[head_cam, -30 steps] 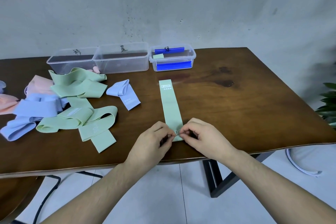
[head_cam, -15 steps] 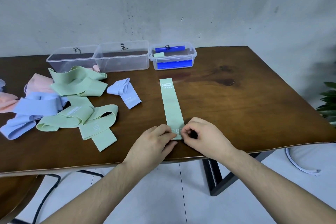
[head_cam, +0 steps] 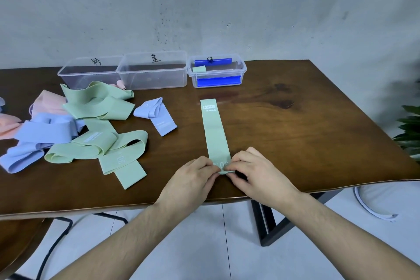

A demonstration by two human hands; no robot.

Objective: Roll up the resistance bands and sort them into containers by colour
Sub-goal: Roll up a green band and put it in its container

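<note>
Closest to me, my left hand (head_cam: pixel 193 179) and right hand (head_cam: pixel 254 173) meet at the near end of a green band (head_cam: pixel 215 129) lying flat and straight on the table (head_cam: pixel 306 143), close to its front edge; the fingertips of both pinch that end, which is turned up into the start of a roll. I judge the rolling has only just begun, since nearly the whole strip runs away from me unrolled. To do it well I would keep both pinches level so the first turn is square to the strip, hold it tight, and walk it forward evenly, or the roll will drift into a cone. Off to my left a loose pile of bands (head_cam: pixel 75 129) in green, blue and pink waits, with one folded blue band (head_cam: pixel 156 116) lying apart between the pile and the strip. At the far edge stand three clear containers: the left container (head_cam: pixel 68 70), the middle container (head_cam: pixel 154 79) and the right container (head_cam: pixel 242 68), which holds one rolled green band (head_cam: pixel 199 69). I cannot read the handwritten marks on them, my fingers hide how much is rolled, and the pile runs off the left of the view.
</note>
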